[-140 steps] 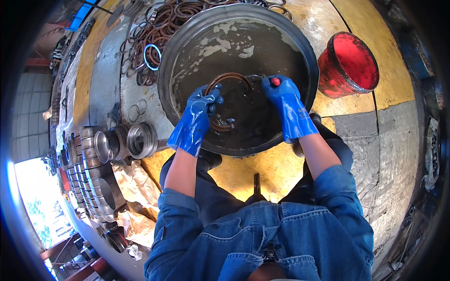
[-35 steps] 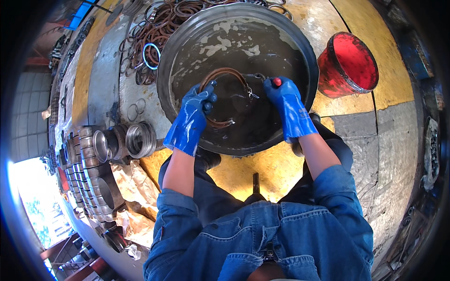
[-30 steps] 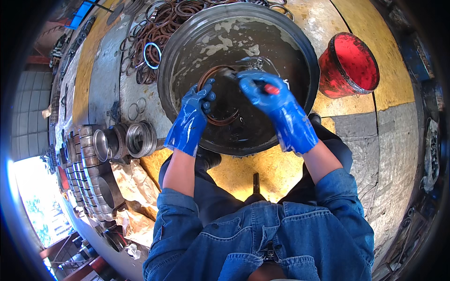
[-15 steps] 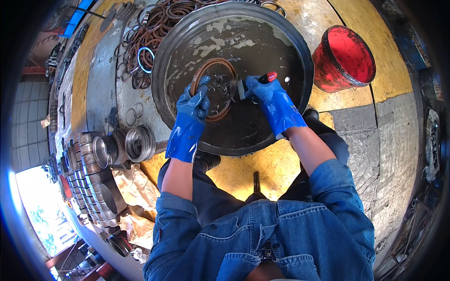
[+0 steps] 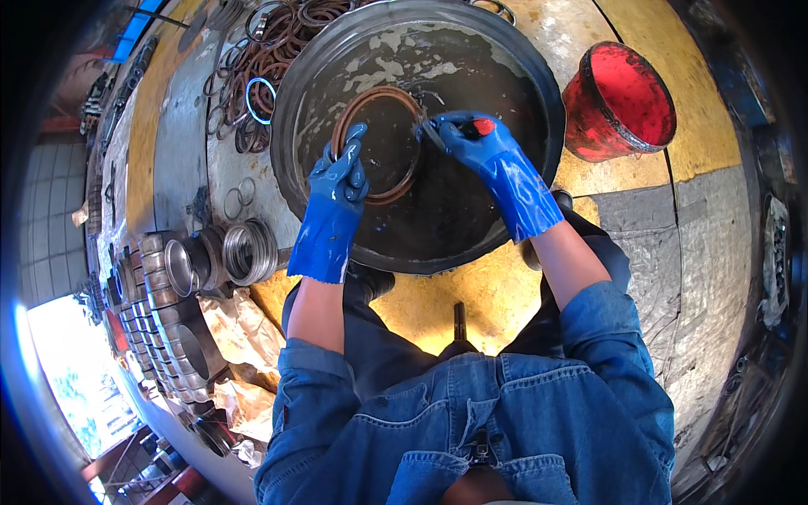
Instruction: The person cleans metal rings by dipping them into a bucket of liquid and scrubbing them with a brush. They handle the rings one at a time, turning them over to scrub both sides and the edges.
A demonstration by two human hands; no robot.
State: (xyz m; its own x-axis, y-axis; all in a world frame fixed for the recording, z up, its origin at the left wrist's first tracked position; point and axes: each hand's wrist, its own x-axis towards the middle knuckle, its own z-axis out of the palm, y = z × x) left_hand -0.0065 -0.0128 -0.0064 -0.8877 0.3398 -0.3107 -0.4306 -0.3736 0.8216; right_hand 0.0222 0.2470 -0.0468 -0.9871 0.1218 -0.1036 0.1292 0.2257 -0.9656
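My left hand (image 5: 339, 172), in a blue rubber glove, grips the left side of a brown metal ring (image 5: 410, 181). The ring is held tilted over a wide round dark basin (image 5: 290, 181) of murky liquid. On the ring's right side, my gloved right hand (image 5: 473, 141) is closed round a brush with a red-tipped handle (image 5: 484, 126). The brush's thin greyish head is at the ring's rim; my fingers hide most of the handle, and its bristles are too blurred to make out.
A red bucket (image 5: 629, 105) stands right of the basin. Many rusty rings (image 5: 295, 42) lie heaped at its far left. Nearer on the left are bright metal rings (image 5: 246, 254), stacked cylindrical sleeves (image 5: 168, 324) and brown paper (image 5: 241, 328). My legs are either side of the basin's near edge.
The ring has shifted slightly up and left with my left hand. My right hand has moved up a little along the ring's right rim, and the brush has turned with it.
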